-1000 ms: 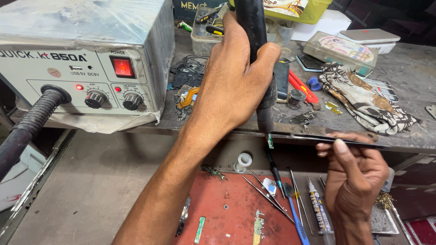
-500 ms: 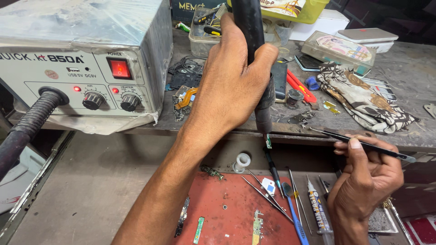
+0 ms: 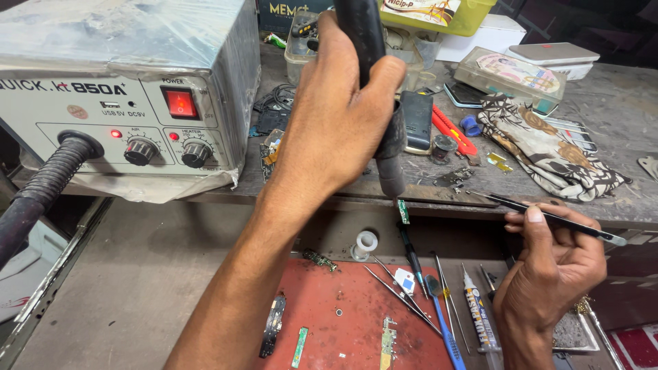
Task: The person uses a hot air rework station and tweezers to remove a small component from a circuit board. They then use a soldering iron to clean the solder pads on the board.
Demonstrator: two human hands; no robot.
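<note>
The hot-air handpiece [image 3: 373, 82], a black wand with a dark metal nozzle, stands nearly upright in the left hand [image 3: 343, 109], whose fingers are wrapped tightly around its barrel with the thumb laid across the front; the nozzle points down at the front edge of the workbench [image 3: 617, 103], just above a small green circuit board [image 3: 404, 211] that hangs at that edge. The right hand [image 3: 555, 264] is lower and to the right, pinching a pair of slim black tweezers [image 3: 548, 216] between thumb and forefinger, the rest of its fingers curled in; the tweezers lie almost level, their tips aimed left toward the nozzle but stopping short of it. Whether the tips grip anything is too small to tell. To the left on the bench sits the grey rework station [image 3: 130, 96], its red power switch [image 3: 180, 104] lit, two knobs on its face and a ribbed black hose [image 3: 41, 188] leaving its front. Behind the left hand lie a dark phone [image 3: 416, 120], a red-handled cutter [image 3: 454, 131] and a patterned cloth [image 3: 548, 147]. Below the bench edge a red work mat [image 3: 336, 322] carries spare tweezers, a blue-handled tool [image 3: 442, 325], a paste syringe [image 3: 478, 318], a small white spool [image 3: 364, 243] and loose board strips.
</note>
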